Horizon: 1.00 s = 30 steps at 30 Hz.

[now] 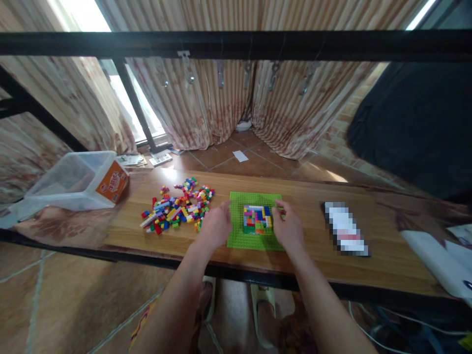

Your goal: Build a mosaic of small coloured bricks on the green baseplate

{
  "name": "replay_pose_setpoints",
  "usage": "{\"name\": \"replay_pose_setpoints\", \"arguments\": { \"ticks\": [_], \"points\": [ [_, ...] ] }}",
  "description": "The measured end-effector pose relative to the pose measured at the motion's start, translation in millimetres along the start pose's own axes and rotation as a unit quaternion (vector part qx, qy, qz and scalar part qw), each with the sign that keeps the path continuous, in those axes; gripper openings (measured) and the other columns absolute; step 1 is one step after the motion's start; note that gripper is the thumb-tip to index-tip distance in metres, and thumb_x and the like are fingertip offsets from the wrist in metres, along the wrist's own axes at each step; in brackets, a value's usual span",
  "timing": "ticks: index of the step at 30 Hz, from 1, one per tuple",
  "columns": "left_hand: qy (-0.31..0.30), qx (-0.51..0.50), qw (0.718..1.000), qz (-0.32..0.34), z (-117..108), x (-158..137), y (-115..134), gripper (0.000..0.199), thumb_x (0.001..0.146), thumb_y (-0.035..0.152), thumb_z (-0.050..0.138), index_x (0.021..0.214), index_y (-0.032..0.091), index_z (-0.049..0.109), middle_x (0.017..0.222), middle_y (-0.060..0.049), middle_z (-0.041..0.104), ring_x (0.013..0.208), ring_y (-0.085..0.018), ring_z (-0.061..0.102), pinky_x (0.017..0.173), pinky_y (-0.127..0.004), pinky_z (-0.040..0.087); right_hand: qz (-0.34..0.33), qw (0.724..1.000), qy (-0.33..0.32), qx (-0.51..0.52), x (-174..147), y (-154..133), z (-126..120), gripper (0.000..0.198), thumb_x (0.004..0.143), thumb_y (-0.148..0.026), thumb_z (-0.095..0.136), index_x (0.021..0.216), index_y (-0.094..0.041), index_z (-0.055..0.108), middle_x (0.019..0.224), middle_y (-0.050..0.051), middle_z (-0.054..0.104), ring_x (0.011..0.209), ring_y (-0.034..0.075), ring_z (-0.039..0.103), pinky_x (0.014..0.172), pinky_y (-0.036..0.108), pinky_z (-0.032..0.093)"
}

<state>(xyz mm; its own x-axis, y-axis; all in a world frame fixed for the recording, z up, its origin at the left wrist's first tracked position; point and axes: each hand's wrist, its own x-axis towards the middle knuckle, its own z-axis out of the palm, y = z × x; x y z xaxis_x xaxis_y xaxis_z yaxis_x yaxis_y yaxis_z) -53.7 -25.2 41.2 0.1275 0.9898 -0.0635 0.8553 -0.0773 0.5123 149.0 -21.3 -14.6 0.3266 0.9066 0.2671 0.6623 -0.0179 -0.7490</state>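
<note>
Left hand (218,223) and right hand (288,225) curl inward.

The view is taken from the person's head, directed forward and down; the green baseplate (254,241) is seen near, from above, the curtains (221,113) farther beyond.

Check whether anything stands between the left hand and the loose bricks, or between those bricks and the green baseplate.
Nothing visible blocks the left hand from the loose bricks beside it. Between the bricks and the green baseplate, the left hand itself stands in the way, at the plate's left edge; farther back, nothing visible does.
</note>
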Motion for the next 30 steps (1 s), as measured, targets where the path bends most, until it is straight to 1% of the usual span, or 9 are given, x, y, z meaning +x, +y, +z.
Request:
{"name": "replay_pose_setpoints", "arguments": {
  "ticks": [4,10,12,15,18,22,24,27,30],
  "points": [
    [-0.013,-0.002,1.000,0.006,-4,-2,-1,0.039,0.092,0.019,0.041,0.127,0.019,0.057,0.095,-0.009,0.074,0.091,-0.020,0.069,0.080,-0.028,0.049,0.000,1.000,-0.023,0.014,2,9,-3,0.044,0.083,-0.043,0.049,0.115,-0.015,0.062,0.108,0.015,0.067,0.084,0.022,0.062,0.079,0.039,0.049],
    [0.001,0.018,1.000,0.008,4,-4,5,0.038,0.091,0.020,0.040,0.122,0.017,0.062,0.094,-0.011,0.074,0.090,-0.022,0.069,0.078,-0.030,0.049,0.024,0.999,-0.033,0.028,6,17,-11,0.053,0.081,-0.051,0.052,0.118,-0.013,0.061,0.109,0.016,0.067,0.083,0.023,0.062,0.077,0.040,0.050],
    [0.002,0.002,1.000,0.008,3,-3,3,0.038,0.090,0.020,0.041,0.122,0.017,0.062,0.093,-0.009,0.074,0.087,-0.020,0.068,0.077,-0.028,0.048,0.011,0.998,-0.057,0.021,4,15,-11,0.060,0.080,-0.056,0.053,0.122,-0.014,0.058,0.115,0.017,0.064,0.090,0.025,0.062,0.080,0.041,0.049],
    [0.019,-0.013,1.000,-0.007,-7,-1,-7,0.037,0.089,0.019,0.042,0.119,0.016,0.064,0.090,-0.008,0.074,0.083,-0.018,0.066,0.076,-0.025,0.047,-0.017,0.995,-0.092,-0.045,-3,9,-8,0.069,0.079,-0.061,0.055,0.129,-0.014,0.053,0.124,0.019,0.059,0.110,0.030,0.057,0.092,0.047,0.045],
    [0.039,0.005,0.999,-0.029,-24,0,-24,0.032,0.089,0.020,0.042,0.101,0.015,0.071,0.081,-0.006,0.072,0.078,-0.016,0.064,0.071,-0.024,0.045,-0.028,0.987,-0.099,-0.123,-9,4,-6,0.073,0.078,-0.063,0.056,0.134,-0.016,0.050,0.131,0.020,0.054,0.123,0.036,0.048,0.097,0.053,0.038],
    [0.041,0.057,0.997,-0.043,-41,-2,-44,0.032,0.089,0.022,0.043,0.078,0.014,0.072,0.071,-0.004,0.069,0.073,-0.016,0.061,0.067,-0.024,0.042,-0.037,0.984,-0.093,-0.145,-12,4,-5,0.072,0.078,-0.062,0.057,0.134,-0.018,0.049,0.132,0.019,0.053,0.124,0.036,0.046,0.098,0.053,0.036],
    [0.038,0.067,0.996,-0.039,-42,-3,-48,0.028,0.087,0.020,0.046,0.079,0.016,0.073,0.078,-0.005,0.071,0.078,-0.017,0.063,0.071,-0.024,0.044,-0.042,0.985,-0.089,-0.143,-11,6,-5,0.072,0.077,-0.062,0.058,0.133,-0.018,0.049,0.132,0.019,0.053,0.124,0.036,0.046,0.098,0.052,0.036],
    [0.030,0.064,0.997,-0.031,-35,-4,-47,0.025,0.084,0.019,0.051,0.091,0.021,0.075,0.091,-0.005,0.074,0.088,-0.018,0.065,0.079,-0.025,0.045,-0.043,0.985,-0.082,-0.144,-9,8,-3,0.071,0.078,-0.063,0.057,0.132,-0.018,0.050,0.131,0.019,0.053,0.123,0.036,0.046,0.096,0.051,0.037],
    [0.004,0.077,0.997,-0.031,-30,-4,-46,0.024,0.082,0.020,0.055,0.092,0.022,0.075,0.092,-0.006,0.074,0.092,-0.020,0.066,0.081,-0.028,0.046,-0.045,0.986,-0.073,-0.146,-9,9,-2,0.068,0.079,-0.063,0.055,0.131,-0.018,0.052,0.129,0.019,0.054,0.120,0.036,0.048,0.096,0.052,0.038]
  ]
}}
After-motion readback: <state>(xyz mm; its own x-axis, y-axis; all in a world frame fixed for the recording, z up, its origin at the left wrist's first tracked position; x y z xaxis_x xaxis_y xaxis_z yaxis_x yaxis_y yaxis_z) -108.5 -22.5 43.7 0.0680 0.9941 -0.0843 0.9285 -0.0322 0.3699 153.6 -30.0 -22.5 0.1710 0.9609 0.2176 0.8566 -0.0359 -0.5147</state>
